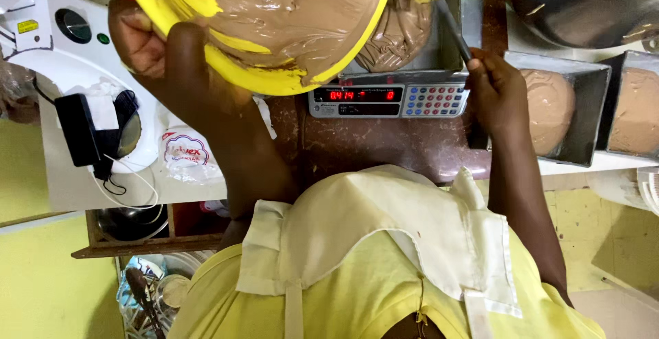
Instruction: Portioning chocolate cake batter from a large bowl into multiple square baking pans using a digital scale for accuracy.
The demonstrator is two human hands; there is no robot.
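The left hand (141, 40) gripped the yellow bowl (274, 71), its top cut off; the right hand (498, 92) held a spatula (449, 27), blade partly hidden.

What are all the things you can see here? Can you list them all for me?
bowl: one, yellow, full of brown batter, tilted over the scale
scale: one, grey with red digits, on the counter
baking tins: two in view, grey metal, brown batter inside, right of the scale
spatula: one, dark handle, yellow blade, above the scale
white machine: one, left counter
plastic bag: one, white, beside the machine
apron: one, cream, over a yellow shirt
left hand: grips the bowl's rim
right hand: holds the spatula
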